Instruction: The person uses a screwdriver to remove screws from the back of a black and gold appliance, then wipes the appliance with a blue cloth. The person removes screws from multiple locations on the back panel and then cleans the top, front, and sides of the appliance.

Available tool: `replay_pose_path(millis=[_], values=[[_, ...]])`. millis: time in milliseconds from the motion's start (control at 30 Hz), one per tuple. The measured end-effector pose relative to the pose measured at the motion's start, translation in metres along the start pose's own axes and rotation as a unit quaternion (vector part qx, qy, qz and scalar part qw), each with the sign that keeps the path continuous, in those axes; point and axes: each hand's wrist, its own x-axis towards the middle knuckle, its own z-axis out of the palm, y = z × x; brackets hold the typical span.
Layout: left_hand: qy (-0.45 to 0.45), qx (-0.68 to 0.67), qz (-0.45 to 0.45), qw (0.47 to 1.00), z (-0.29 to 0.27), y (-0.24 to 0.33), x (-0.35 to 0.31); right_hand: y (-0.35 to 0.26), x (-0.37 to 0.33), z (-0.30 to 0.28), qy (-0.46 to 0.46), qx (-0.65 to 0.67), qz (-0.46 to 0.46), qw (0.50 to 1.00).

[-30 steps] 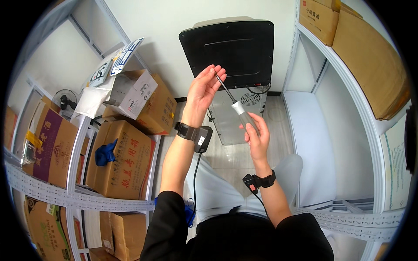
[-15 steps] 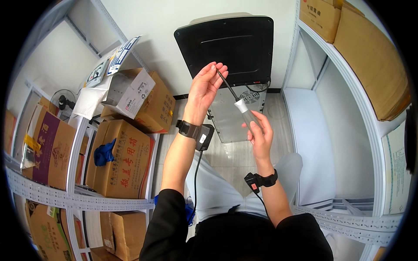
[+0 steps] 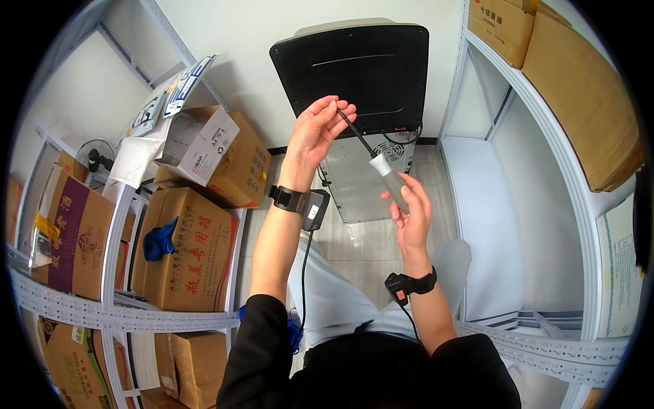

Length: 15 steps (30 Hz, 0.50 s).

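A screwdriver (image 3: 379, 163) with a grey handle, a white collar and a dark shaft slants between my two hands, its tip up and to the left. My right hand (image 3: 413, 217) is closed on the handle, fingers curled around its lower end. At the other end, the thumb and fingers of my left hand (image 3: 316, 133) pinch the shaft's tip, palm partly turned up. Whether a small separate bit sits at that tip is too small to tell. Behind my hands stands a tall machine with a black panel (image 3: 361, 75) over a metal cabinet (image 3: 364, 208).
White metal shelving (image 3: 170, 320) on the left holds several cardboard boxes (image 3: 187, 252) and a blue cloth (image 3: 159, 240). More cardboard (image 3: 579, 95) rests on the right rack, above a white board (image 3: 487, 225). A small fan (image 3: 99, 160) stands far left. Wrist-worn devices trail cables.
The screwdriver and my right hand have shifted slightly right and down. My left hand stays at the tip, its wrist moved a little left.
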Motion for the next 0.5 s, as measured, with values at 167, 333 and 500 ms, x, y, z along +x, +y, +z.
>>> replay_pose_path(millis=[167, 333, 500], values=[[0.020, 0.058, -0.009, 0.998, -0.001, 0.002, 0.003, 0.001, -0.003, 0.005, 0.010, -0.072, -0.040, 0.997], [0.046, 0.095, -0.004, 0.994, 0.005, 0.006, 0.007, 0.005, 0.000, 0.018, 0.034, -0.350, -0.303, 0.886], [0.007, 0.075, -0.007, 0.997, 0.018, 0.021, 0.020, -0.014, 0.015, 0.028, 0.052, -0.319, -0.223, 0.920]])
